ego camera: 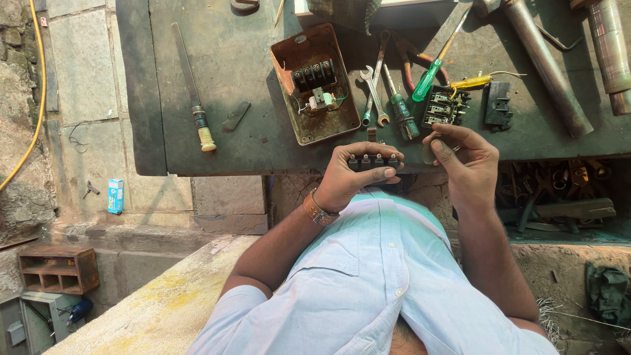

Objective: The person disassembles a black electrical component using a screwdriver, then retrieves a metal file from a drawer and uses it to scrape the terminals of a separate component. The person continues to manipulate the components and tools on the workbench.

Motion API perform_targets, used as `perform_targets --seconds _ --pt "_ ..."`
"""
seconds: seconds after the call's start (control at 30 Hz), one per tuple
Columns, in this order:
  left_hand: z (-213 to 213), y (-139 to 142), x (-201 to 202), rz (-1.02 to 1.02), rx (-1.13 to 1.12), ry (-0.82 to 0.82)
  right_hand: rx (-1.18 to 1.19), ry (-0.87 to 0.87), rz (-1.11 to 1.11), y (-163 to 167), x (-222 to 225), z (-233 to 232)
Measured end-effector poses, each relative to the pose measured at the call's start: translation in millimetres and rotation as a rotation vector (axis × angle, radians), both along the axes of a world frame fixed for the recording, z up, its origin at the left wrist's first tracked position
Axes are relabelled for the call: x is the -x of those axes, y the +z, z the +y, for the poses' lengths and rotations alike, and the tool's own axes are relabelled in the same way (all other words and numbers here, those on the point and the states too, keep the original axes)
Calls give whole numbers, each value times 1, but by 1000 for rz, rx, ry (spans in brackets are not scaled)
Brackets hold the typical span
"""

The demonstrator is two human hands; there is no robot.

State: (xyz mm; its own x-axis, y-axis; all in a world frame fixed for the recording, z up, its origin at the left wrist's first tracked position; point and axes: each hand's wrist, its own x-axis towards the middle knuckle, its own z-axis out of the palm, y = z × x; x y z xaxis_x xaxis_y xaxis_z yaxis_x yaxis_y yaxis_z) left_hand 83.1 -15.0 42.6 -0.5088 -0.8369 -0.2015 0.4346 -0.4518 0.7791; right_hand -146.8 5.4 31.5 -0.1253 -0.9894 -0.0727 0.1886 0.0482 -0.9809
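My left hand (358,172), with a brown-strapped watch on the wrist, grips a black terminal block (374,160) with a row of metal screws, at the near edge of the dark metal workbench (230,59). My right hand (463,158) is just right of it, with its fingers pinched on a small metal part (456,149) that is mostly hidden. A second black contact block (444,105) lies on the bench just beyond my right hand. A rusty orange switch box (289,56), open with wiring inside, sits beyond my left hand.
Two spanners (374,92), green-handled screwdrivers (402,113), a yellow tester (470,82), red-handled pliers (409,66), a black part (497,104) and metal pipes (552,66) lie on the bench. A yellow-handled file (192,85) lies at left. Scrap tools fill a shelf (559,190) below.
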Motion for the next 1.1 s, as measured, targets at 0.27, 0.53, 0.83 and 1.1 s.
perform_targets --seconds 0.27,0.53,0.83,1.1 --pt "3 -4 4 -27 -50 2 -38 0 -72 -4 6 3" --pt "3 4 6 -91 -34 -1 -160 132 -408 11 13 -2" --pt "0 5 11 -154 -13 -6 -120 142 -431 9 15 6" --pt "2 10 15 -159 -22 -55 -39 190 -83 9 15 14"
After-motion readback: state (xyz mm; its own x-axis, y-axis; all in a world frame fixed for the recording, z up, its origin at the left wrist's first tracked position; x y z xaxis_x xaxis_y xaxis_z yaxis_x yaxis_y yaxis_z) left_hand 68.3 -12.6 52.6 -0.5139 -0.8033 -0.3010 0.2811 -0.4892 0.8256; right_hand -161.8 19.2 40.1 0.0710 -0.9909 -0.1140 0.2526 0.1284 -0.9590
